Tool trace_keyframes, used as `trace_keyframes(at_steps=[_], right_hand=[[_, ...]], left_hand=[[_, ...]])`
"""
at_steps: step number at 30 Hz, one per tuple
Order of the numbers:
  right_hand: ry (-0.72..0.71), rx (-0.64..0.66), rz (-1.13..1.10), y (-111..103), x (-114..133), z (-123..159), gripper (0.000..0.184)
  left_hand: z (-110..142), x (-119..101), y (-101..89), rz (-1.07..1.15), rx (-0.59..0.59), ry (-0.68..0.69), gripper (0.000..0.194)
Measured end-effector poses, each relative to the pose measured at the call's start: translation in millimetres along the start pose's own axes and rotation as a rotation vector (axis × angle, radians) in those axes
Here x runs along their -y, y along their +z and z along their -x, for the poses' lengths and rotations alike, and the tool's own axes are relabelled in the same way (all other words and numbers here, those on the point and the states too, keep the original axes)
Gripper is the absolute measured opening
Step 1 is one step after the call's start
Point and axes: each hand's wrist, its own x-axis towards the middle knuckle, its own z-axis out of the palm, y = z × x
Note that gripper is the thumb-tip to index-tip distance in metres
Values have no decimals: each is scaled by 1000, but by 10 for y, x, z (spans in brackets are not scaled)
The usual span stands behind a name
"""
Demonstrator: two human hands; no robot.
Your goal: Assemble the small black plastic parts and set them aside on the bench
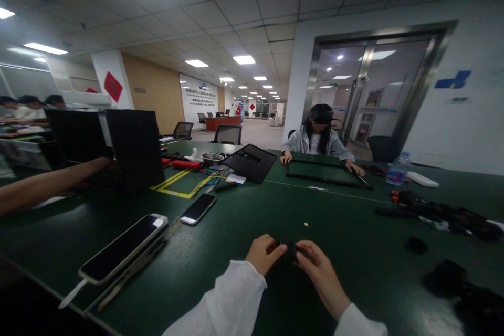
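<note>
A small black part point(290, 250) is held between my two hands, just above the green table point(252, 220). My left hand point(264, 253) grips its left side, thumb laid along the near edge. On its right side, my right hand point(317, 268) pinches it between thumb and fingers. The part is dark and mostly covered by fingers, so its exact kind does not show. Beyond my hands a tiny pale piece point(306, 224) lies on the table.
Two phones point(122, 249) lie to the left. Across the table a person point(318, 136) holds a black frame point(326, 181). Black gear point(444, 215) and a water bottle point(398, 169) are at right. Another person's arm point(55, 181) reaches toward a black box point(136, 147).
</note>
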Motion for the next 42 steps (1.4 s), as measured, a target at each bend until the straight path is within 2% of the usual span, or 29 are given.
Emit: trace_keyframes(at_steps=[3, 6, 9, 11, 12, 15, 17, 22, 26, 30, 34, 36, 39, 42], right_hand=[[-20, 59, 67, 30, -16, 8, 21], [-26, 63, 88, 45, -27, 1, 22], [-41, 29, 71, 37, -15, -4, 24], [-40, -8, 49, 24, -3, -8, 24], [-35, -28, 37, 18, 0, -10, 24], [-18, -68, 11, 0, -6, -23, 26], [-18, -74, -2, -10, -19, -29, 26], [-21, -14, 30, -31, -19, -11, 24], [-15, 33, 124, -15, 29, 25, 22], [-22, 2, 119, -14, 28, 15, 22], [-50, -56, -20, -54, -22, -28, 24], [-36, -57, -48, -64, -21, -32, 26], [1, -40, -25, -54, 9, -10, 28], [18, 36, -4, -32, 9, 11, 27]], left_hand=[[-20, -25, -36, 19, -87, -2, 47], [-27, -48, -65, 61, -141, 78, 40], [-12, -70, -73, 139, -120, 160, 25], [6, -84, -68, 209, -66, 165, 10], [15, -90, -65, 242, -31, 159, 9], [33, -93, -57, 290, 54, 133, 32], [31, -78, -53, 268, 78, 115, 38], [8, 5, -29, 196, 64, -11, 32], [12, 21, -23, 191, 104, -108, 28], [25, -4, -39, 216, 128, -93, 30], [25, 14, -19, 271, 220, 4, 52], [24, 35, 2, 274, 235, -17, 51], [16, 50, 14, 221, 183, -76, 33], [-6, 36, -15, 78, 28, -28, 27]])
